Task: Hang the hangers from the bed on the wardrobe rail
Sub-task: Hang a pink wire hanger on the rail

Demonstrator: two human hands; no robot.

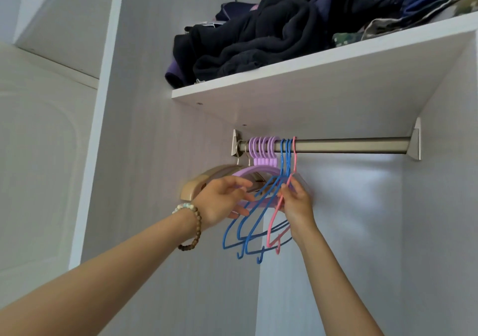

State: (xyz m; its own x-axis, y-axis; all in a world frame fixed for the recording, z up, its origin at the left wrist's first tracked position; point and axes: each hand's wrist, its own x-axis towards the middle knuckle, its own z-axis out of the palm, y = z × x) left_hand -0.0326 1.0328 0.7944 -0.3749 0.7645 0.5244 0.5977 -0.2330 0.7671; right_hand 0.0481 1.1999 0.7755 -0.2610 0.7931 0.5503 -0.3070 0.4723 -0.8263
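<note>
Inside a wardrobe, a person's right hand [297,204] pinches the pink hanger [274,214] just below its neck, its hook over the rail [349,145]. The left hand [219,201], bracelet [194,222] at the wrist, reaches in from 8 o'clock with fingers [241,188] loosely spread at three blue hangers [243,228]; whether they touch cannot be told. All hang bunched toward the rail's 9 o'clock end, beside purple hangers [261,147]. At 12 o'clock, dark clothes [253,41] heap on the shelf [310,77].
</note>
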